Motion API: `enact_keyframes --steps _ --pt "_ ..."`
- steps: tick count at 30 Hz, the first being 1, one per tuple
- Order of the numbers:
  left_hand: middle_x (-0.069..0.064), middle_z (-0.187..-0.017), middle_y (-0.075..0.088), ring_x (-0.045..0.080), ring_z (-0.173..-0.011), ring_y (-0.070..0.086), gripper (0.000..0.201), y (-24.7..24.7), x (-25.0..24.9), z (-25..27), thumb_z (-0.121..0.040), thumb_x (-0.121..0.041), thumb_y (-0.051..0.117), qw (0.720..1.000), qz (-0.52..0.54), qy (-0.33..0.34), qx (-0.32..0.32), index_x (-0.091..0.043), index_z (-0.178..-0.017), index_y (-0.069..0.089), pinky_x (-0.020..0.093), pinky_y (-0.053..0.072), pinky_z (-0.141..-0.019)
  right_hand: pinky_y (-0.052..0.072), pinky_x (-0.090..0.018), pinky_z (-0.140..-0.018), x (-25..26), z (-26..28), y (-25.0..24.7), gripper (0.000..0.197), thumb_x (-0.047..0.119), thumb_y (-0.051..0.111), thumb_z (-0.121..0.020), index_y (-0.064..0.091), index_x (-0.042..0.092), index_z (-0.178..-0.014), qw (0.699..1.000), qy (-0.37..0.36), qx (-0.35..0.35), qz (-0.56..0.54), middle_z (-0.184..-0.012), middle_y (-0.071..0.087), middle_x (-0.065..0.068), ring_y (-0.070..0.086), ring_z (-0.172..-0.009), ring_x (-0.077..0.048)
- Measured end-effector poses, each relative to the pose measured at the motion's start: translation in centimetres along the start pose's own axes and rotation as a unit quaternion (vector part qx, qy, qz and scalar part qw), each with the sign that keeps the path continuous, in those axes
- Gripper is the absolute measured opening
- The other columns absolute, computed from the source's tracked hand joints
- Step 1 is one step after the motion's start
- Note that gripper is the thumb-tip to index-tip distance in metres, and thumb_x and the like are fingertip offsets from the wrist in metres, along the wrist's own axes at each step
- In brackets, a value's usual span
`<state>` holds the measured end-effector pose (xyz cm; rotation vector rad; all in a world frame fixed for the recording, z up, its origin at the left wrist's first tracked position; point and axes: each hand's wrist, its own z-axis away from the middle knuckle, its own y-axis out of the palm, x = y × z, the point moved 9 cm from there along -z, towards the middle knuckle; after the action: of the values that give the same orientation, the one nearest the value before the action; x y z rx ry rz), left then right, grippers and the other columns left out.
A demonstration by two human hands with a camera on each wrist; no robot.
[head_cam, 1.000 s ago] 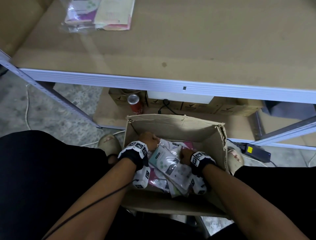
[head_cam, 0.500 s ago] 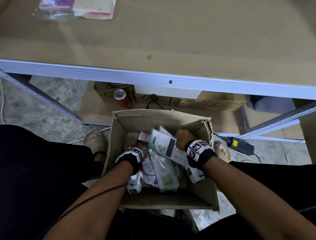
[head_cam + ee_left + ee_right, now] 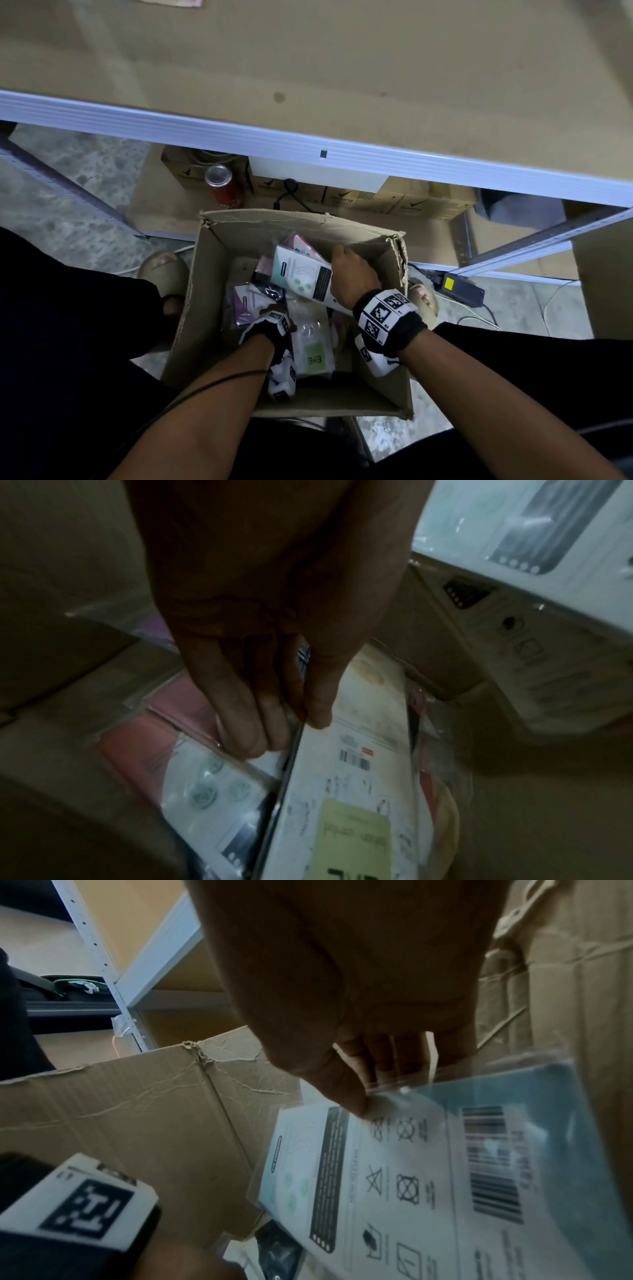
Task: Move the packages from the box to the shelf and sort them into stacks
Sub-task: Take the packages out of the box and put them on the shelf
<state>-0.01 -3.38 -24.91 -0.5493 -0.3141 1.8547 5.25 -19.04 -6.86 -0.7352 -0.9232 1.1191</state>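
An open cardboard box [image 3: 205, 308] stands on the floor between my feet, with several flat plastic-wrapped packages inside. My right hand [image 3: 349, 274] grips a white-and-teal package [image 3: 301, 274] by its top edge and holds it tilted above the others, near the far wall. The right wrist view shows that hand [image 3: 383, 1091] pinching the clear wrapper of the package [image 3: 411, 1177], with a second one behind it. Lower in the box, my left hand [image 3: 294, 723] pinches the edge of a white package with a green label [image 3: 349, 791], also seen from the head [image 3: 313, 349].
The brown shelf board [image 3: 342, 68] with its white front rail [image 3: 308, 150] runs across above the box. Under it stand a red can [image 3: 222, 185] and small cartons [image 3: 376, 198]. A black power adapter [image 3: 459, 287] and cables lie on the floor to the right.
My right hand has lifted the white-and-teal package up and toward the box's far wall. My left hand has drawn back toward me, deeper among the packages. The shelf's stack has slid out of view.
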Motion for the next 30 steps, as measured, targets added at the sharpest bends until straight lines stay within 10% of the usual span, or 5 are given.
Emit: enact_keyframes --steps 16,20,30 --pt "0.02 -0.136 0.056 0.033 -0.128 0.051 0.029 -9.5 -3.2 -0.2 -0.092 0.001 0.052 0.966 0.021 0.142 -0.215 0.001 -0.117 0.066 0.041 0.04 -0.108 0.051 -0.045 -0.084 0.5 0.2 -1.4 0.04 0.002 0.064 -0.082 0.047 0.005 -0.118 0.998 -0.001 -0.053 0.02 -0.121 0.055 -0.017 0.058 -0.11 -0.036" --pt "0.005 -0.124 0.067 0.023 -0.128 0.046 0.025 -10.2 -4.1 -0.6 -0.093 -0.009 0.055 0.968 0.033 0.16 -0.192 -0.012 -0.11 0.073 0.03 0.022 -0.11 0.051 -0.045 -0.089 0.8 0.7 -1.4 0.048 0.006 0.069 -0.08 0.046 0.005 -0.122 0.996 -0.011 -0.069 0.046 -0.124 0.054 -0.016 0.056 -0.113 -0.034" --pt "0.018 -0.118 0.068 0.033 -0.112 0.061 0.025 -9.5 -4.8 -0.4 -0.097 -0.011 0.051 0.968 -0.095 0.178 -0.151 -0.005 -0.115 0.068 0.035 0.045 -0.093 0.049 -0.045 -0.09 1.4 0.5 -1.9 0.047 0.01 0.067 -0.084 0.044 0.005 -0.125 0.995 -0.017 -0.066 0.073 -0.128 0.052 -0.016 0.054 -0.117 -0.033"
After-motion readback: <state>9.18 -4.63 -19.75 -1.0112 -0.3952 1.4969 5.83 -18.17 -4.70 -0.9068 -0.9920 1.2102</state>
